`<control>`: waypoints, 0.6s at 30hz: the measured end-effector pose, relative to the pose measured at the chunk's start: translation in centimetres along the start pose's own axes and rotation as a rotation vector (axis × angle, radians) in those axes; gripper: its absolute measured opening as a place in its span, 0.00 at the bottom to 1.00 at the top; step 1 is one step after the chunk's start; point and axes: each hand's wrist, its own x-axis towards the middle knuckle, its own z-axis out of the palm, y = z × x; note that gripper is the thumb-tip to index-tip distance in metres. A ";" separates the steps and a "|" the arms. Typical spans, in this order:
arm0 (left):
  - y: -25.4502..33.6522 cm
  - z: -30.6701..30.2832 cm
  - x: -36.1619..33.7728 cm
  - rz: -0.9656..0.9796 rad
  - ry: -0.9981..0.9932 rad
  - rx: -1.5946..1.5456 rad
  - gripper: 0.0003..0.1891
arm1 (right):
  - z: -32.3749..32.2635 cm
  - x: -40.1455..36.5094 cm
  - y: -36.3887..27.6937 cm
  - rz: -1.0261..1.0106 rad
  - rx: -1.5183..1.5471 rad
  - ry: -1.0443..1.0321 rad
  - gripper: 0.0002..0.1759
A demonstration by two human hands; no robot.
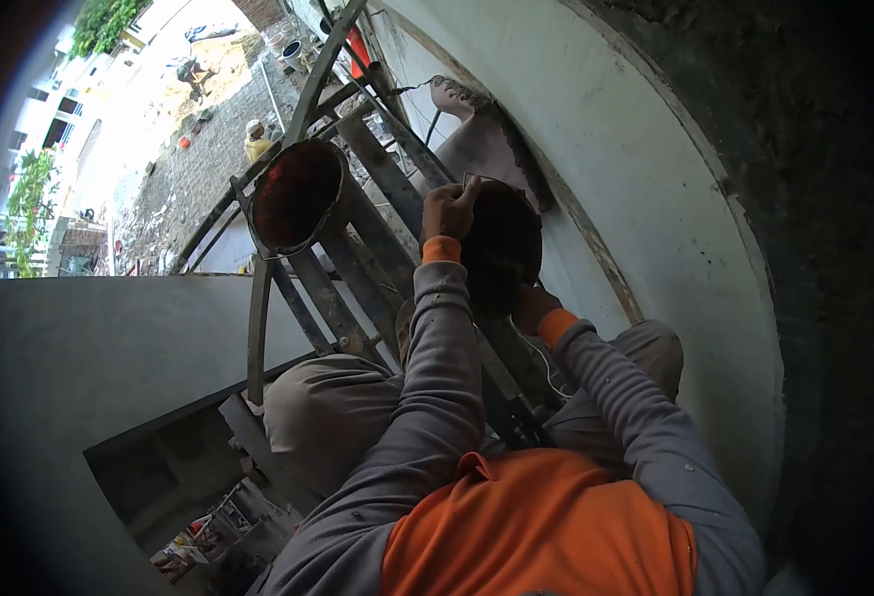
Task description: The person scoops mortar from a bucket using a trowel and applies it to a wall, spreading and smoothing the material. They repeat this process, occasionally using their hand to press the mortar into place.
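A dark bucket (504, 243) is tilted with its mouth towards me; its inside is too dark to make out. At its upper left, my left hand (449, 211) is closed around the rim by the thin wire handle. My right hand (534, 306) grips the lower right edge, its fingertips partly hidden by the bucket. To the left, a second bucket (300, 197), reddish inside, rests on the scaffold planks (367, 258), apart from both hands.
Metal scaffold bars (319, 74) frame the planks beneath my legs. A pale curved wall (645, 159) rises at the right, and a grey wall (149, 348) stands at the left. Far below, a person in a yellow top (257, 144) is on the paved ground.
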 end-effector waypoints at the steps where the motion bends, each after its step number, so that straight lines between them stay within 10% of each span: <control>1: 0.2 -0.2 -0.1 -0.016 0.005 -0.018 0.26 | -1.1 -1.7 -0.4 -0.049 -0.003 -0.058 0.24; 4: -0.5 -0.5 0.4 -0.118 -0.085 0.041 0.26 | -5.4 -2.8 0.5 0.047 -0.168 -0.187 0.21; 10: 0.5 0.0 -0.3 -0.137 -0.109 0.086 0.26 | -5.3 -0.6 5.2 0.061 -0.409 0.460 0.06; 18: 0.0 -0.5 -0.3 -0.100 -0.060 0.018 0.26 | -2.7 1.1 6.6 -0.189 -0.402 0.196 0.10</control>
